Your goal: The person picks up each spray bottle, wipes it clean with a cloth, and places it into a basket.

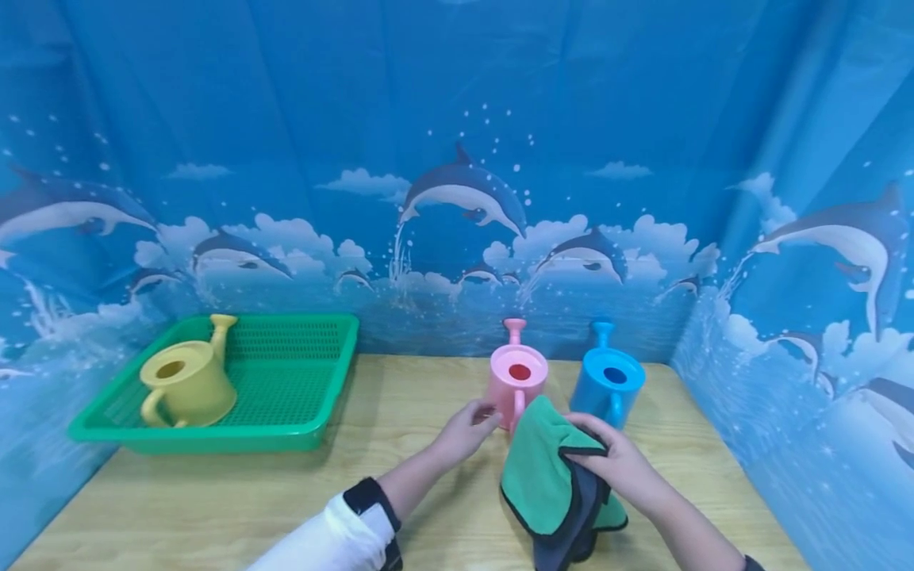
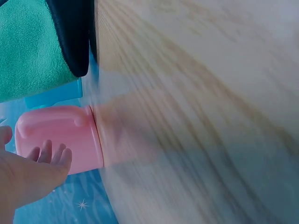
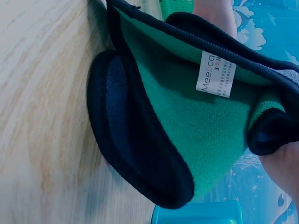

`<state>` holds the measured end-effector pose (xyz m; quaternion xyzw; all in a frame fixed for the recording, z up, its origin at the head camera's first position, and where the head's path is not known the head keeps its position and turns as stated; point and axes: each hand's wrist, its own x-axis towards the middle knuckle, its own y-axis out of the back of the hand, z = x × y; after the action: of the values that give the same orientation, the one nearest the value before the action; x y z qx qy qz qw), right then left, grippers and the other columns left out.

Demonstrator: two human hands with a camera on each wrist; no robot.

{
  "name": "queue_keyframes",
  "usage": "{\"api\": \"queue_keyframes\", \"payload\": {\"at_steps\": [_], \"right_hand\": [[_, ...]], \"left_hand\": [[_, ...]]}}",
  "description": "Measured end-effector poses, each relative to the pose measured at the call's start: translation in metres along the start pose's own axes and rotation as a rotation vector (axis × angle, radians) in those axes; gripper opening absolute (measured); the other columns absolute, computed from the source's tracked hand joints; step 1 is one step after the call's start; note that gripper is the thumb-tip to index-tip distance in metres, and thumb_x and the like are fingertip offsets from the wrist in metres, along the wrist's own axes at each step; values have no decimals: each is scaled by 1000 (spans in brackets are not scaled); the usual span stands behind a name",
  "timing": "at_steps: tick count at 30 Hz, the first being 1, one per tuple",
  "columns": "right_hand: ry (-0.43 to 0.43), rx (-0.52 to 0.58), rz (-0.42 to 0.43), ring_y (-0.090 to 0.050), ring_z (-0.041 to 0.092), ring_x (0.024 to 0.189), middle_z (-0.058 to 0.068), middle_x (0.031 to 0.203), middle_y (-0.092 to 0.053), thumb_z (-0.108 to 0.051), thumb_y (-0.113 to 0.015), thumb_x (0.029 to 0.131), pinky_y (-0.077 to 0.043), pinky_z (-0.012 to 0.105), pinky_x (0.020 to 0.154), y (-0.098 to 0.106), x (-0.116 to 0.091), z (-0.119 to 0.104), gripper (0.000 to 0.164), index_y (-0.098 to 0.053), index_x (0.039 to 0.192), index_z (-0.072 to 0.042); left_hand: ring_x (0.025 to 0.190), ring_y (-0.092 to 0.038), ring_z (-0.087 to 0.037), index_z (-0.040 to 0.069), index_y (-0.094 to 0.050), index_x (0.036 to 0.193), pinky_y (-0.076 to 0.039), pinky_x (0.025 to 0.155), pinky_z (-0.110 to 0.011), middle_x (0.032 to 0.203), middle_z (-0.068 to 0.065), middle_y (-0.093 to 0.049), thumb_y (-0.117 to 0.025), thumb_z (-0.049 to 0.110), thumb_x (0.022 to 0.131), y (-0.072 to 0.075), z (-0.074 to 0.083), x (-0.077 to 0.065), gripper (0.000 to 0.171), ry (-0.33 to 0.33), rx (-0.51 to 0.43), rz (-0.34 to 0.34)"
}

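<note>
My right hand (image 1: 623, 461) grips a green cloth (image 1: 537, 469) with dark edging and a grey underside, which hangs in folds over the table. In the right wrist view a white label (image 3: 216, 74) shows on the cloth (image 3: 201, 126). Just left of a pink watering can (image 1: 503, 390) is my left hand (image 1: 464, 436), fingers relaxed and holding nothing. The left wrist view has that hand (image 2: 35, 177) beside the can's body (image 2: 56, 126); whether the fingertips touch it I cannot tell. The cloth partly covers the pink can's handle. A blue watering can (image 1: 593, 385) stands to the right.
On the left of the wooden table (image 1: 400, 396) sits a green plastic basket (image 1: 336, 388), with a yellow watering can (image 1: 200, 388) inside. A blue dolphin-print sheet (image 1: 457, 95) rises behind the table and along both sides.
</note>
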<state>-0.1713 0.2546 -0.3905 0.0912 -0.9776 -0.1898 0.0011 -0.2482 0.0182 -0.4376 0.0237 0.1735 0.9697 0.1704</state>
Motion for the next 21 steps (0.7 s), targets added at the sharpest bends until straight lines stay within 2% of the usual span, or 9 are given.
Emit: {"api": "queue_keyframes", "payload": {"at_steps": [7, 15, 21], "right_hand": [[20, 12, -12, -51, 23, 121, 19, 134, -54, -17, -66, 91, -47, 35, 96, 0, 0, 1, 50, -49, 136, -3], [-15, -5, 1, -50, 25, 123, 17, 136, -53, -20, -66, 91, -46, 35, 97, 7, -4, 2, 50, -49, 136, -6], [-2, -3, -2, -54, 4, 112, 17, 135, -53, -21, -65, 92, -45, 27, 94, 11, -6, 3, 51, -48, 137, -5]], "left_hand": [[122, -53, -39, -4, -50, 132, -45, 100, -50, 129, -22, -57, -56, 27, 97, -9, -2, 4, 47, -18, -37, -3], [122, -54, -36, 0, -52, 133, -45, 100, -50, 130, -19, -58, -58, 25, 97, -15, -3, 5, 45, -41, -47, -53], [122, -54, -36, 0, -52, 133, -43, 102, -51, 130, -19, -58, -59, 28, 96, -19, -3, 7, 47, -52, -60, -47]]}}
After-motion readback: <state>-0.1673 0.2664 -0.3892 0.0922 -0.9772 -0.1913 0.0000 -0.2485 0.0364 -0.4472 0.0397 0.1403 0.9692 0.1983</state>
